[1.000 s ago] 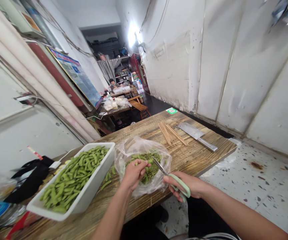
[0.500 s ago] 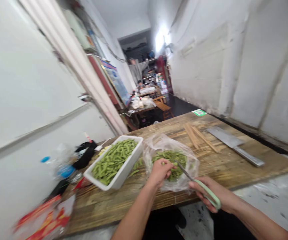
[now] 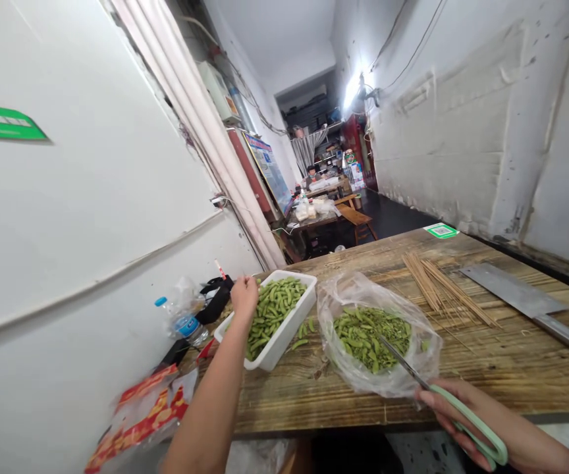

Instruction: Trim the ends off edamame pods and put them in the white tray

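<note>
My left hand (image 3: 243, 294) reaches over the far left rim of a white tray (image 3: 289, 329) heaped with green edamame pods (image 3: 272, 309). Its fingers curl downward, and whether they hold a pod is hidden. My right hand (image 3: 467, 421) grips pale green-handled scissors (image 3: 442, 395) at the wooden table's (image 3: 487, 355) near edge. The blades are slightly parted and point into a clear plastic bag (image 3: 358, 286) of green pods and trimmings (image 3: 371, 332). A few loose pods (image 3: 304, 332) lie between tray and bag.
Bamboo skewers (image 3: 442, 289) and a cleaver (image 3: 521, 296) lie on the table to the right. A water bottle (image 3: 186, 322), a black item (image 3: 213, 299) and a red packet (image 3: 141, 411) crowd the left end by the wall. A person (image 3: 311, 174) sits far down the corridor.
My left hand has left the bag and moved left to the tray's far rim. The right hand with the scissors stays by the bag. The view has swung left.
</note>
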Demonstrator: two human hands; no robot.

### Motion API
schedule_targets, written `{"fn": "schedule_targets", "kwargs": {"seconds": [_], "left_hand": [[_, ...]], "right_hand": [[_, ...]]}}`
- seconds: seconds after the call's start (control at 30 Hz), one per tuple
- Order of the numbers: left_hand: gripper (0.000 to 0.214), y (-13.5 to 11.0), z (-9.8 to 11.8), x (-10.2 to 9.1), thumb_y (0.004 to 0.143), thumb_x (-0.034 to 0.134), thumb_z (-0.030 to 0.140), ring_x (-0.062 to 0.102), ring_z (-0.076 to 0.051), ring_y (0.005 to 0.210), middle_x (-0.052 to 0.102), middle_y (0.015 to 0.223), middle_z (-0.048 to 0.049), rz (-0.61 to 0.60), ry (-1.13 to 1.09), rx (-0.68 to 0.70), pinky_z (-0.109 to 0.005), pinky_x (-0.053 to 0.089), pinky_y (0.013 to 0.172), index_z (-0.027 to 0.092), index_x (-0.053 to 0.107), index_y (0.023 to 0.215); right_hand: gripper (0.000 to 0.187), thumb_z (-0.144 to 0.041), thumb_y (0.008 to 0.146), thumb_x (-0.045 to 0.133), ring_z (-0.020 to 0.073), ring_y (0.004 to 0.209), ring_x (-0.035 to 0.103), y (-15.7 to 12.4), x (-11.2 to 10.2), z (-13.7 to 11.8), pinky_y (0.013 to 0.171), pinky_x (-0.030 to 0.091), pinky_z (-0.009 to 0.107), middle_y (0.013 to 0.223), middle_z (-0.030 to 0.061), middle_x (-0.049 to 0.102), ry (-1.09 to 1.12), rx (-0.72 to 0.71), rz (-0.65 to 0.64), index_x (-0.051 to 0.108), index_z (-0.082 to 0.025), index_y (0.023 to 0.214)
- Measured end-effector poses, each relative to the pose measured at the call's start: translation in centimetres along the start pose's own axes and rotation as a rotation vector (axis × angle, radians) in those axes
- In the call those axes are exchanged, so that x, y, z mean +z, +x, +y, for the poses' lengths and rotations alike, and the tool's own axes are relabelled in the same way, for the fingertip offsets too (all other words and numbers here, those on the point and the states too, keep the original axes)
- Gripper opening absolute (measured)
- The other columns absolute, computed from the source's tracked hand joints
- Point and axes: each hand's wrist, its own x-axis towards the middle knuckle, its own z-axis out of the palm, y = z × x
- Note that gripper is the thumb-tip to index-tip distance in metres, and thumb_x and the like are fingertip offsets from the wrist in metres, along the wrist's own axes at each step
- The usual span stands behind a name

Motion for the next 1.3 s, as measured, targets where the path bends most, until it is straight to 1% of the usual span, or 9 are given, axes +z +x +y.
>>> {"fn": "schedule_targets", "kwargs": {"seconds": [0.33,0.43,0.53,0.63,0.7,0.87,1.07,1.17,1.3], "left_hand": [[0.032,1.7,0.1,4.6,0.082,0.044,0.037,0.045,-0.034,0.115,0.058,0.123,-0.0117,-0.352,0.292,0.233,-0.052,0.030,0.095,0.021,0.067,0.097],[0.035,0.5,1.3,3.8,0.083,0.043,0.040,0.038,-0.036,0.121,0.049,0.133,-0.0122,-0.211,0.380,0.380,-0.054,0.025,0.098,0.022,0.067,0.103],[0.033,-2.6,4.2,3.5,0.083,0.045,0.040,0.046,-0.032,0.113,0.058,0.118,-0.0133,-0.099,0.295,0.549,-0.046,0.029,0.098,0.019,0.068,0.093],[0.023,-6.6,7.4,5.3,0.081,0.048,0.031,0.058,-0.023,0.091,0.068,0.093,-0.0085,-0.515,0.099,0.696,-0.032,0.040,0.086,0.021,0.069,0.083],[0.016,-8.6,8.8,7.6,0.076,0.053,0.023,0.061,-0.022,0.085,0.069,0.084,-0.0082,-0.763,0.092,0.654,-0.028,0.041,0.080,0.021,0.069,0.071],[0.011,-9.5,9.3,12.1,0.066,0.059,0.014,0.061,-0.025,0.082,0.068,0.072,-0.0095,-0.783,0.126,0.502,-0.030,0.041,0.076,0.019,0.064,0.058],[0.019,-9.7,9.4,11.6,0.078,0.051,0.030,0.060,-0.018,0.066,0.065,0.067,-0.0032,-0.736,-0.197,0.408,-0.028,0.042,0.066,0.017,0.063,0.084],[0.029,-11.8,10.3,11.1,0.074,0.058,0.042,0.053,-0.014,0.051,0.057,0.054,0.0023,-0.845,-0.558,0.188,-0.024,0.039,0.054,0.016,0.061,0.086],[0.037,-14.7,11.6,10.9,0.066,0.066,0.046,0.044,-0.009,0.045,0.054,0.051,0.0035,-0.967,-0.741,-0.006,-0.021,0.032,0.046,0.013,0.064,0.083]], "right_hand": [[0.040,-0.056,0.075,0.060,0.0033,0.033,0.037,-1.0,-0.4,-0.6,0.027,0.032,0.013,0.056,-0.0075,0.045,0.063,-0.050,-0.059,0.052,-0.018,0.082],[0.040,-0.054,0.074,0.062,0.0032,0.035,0.036,-1.3,-0.6,-1.2,0.028,0.033,0.013,0.056,-0.0073,0.045,0.095,-0.055,-0.054,0.053,-0.017,0.084],[0.040,-0.052,0.075,0.062,0.0029,0.036,0.036,-1.4,-0.8,-1.4,0.029,0.034,0.013,0.056,-0.0073,0.044,0.103,-0.089,-0.061,0.055,-0.015,0.088],[0.038,-0.051,0.077,0.061,0.0027,0.035,0.037,-1.2,-0.9,-1.2,0.029,0.034,0.013,0.056,-0.0071,0.045,0.094,-0.111,-0.075,0.054,-0.015,0.085],[0.037,-0.051,0.077,0.060,0.0030,0.034,0.038,-1.2,-0.7,-1.0,0.028,0.033,0.013,0.055,-0.0074,0.045,0.094,-0.111,-0.078,0.053,-0.015,0.084],[0.038,-0.052,0.077,0.060,0.0031,0.034,0.036,-1.4,-0.4,-0.9,0.029,0.032,0.013,0.052,-0.0087,0.042,0.118,-0.126,-0.123,0.054,-0.016,0.086],[0.041,-0.055,0.076,0.059,0.0042,0.036,0.036,-1.6,-0.4,-1.3,0.032,0.032,0.015,0.053,-0.0084,0.041,0.052,-0.138,-0.078,0.051,-0.016,0.084],[0.040,-0.052,0.075,0.062,0.0051,0.043,0.038,-1.7,-0.5,-2.2,0.038,0.033,0.016,0.056,-0.0070,0.041,-0.093,-0.208,-0.028,0.052,-0.015,0.086],[0.037,-0.049,0.076,0.063,0.0082,0.056,0.042,-1.6,-0.7,-3.2,0.048,0.034,0.017,0.066,-0.0027,0.048,-0.292,-0.307,0.076,0.058,-0.014,0.084]]}}
